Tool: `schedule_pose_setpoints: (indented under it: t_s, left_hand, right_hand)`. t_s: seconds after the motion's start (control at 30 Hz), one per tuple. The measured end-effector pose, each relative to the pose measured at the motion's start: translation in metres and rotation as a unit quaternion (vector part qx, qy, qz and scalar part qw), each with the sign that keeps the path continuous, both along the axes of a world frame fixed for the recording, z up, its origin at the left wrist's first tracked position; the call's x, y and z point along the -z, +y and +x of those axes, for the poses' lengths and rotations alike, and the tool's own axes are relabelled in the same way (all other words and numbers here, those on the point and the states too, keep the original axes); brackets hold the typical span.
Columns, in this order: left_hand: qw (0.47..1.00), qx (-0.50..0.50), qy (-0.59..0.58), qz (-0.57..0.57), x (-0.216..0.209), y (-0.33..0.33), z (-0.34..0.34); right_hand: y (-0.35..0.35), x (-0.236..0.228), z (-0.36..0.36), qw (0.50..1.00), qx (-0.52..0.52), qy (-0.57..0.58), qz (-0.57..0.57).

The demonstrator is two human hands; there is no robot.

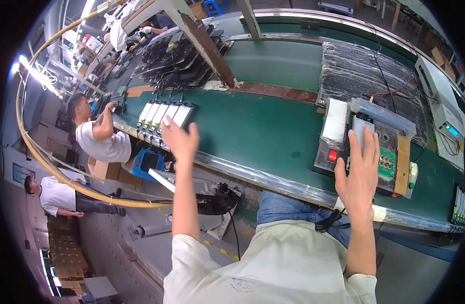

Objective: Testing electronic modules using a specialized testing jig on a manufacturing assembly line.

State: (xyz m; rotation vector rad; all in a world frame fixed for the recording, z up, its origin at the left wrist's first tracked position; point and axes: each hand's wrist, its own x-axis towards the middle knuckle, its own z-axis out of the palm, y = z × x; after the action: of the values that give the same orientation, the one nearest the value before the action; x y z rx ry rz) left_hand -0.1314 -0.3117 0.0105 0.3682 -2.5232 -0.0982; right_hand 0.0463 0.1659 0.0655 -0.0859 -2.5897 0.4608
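Left hand (181,142), left of centre, grip wide, fingers splayed at the row of white units (164,115) upper left of centre on the green table (258,131); can't tell if fingertips touch. Right hand (359,175), right of centre, grip also wide, fingers over the grey block (363,125) on the dark box (323,163); pressure on it can't be told. Handling, my call: bring left thumb and fingers around the sides of one unit, lift it clear of its neighbours, mind the leads at the row's ends; right fingers best kept flat on the block, thumb off the red switch (333,155) just beside it. Likely snags: white block (335,121) left of the fingers, green circuit board (387,162) and cardboard strip (403,159) to their right. Around: scuffed dark mat (361,71) upper right, instrument with lit display (448,119) far right, more units (460,205) lower right edge, metal post (204,43) top centre beyond the row, co-worker (103,134) at left, close to the table.
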Motion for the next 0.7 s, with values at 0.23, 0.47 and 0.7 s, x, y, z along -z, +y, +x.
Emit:
schedule_pose_setpoints:
  t_s: [0.23,0.47,0.7]
  left_hand:
    - [0.996,0.043,-0.049,-0.064,0.049,-0.067,-0.017]
    - [0.984,0.062,-0.165,0.01,-0.003,-0.016,0.002]
    - [0.869,0.205,-0.187,0.409,-0.037,0.067,0.023]
  right_hand:
    - [-0.009,-0.022,0.036,0.983,-0.058,0.033,-0.172]
    - [0.106,-0.067,0.15,0.915,-0.135,0.044,-0.378]
    - [0.281,-0.003,0.174,0.979,0.141,0.028,-0.143]
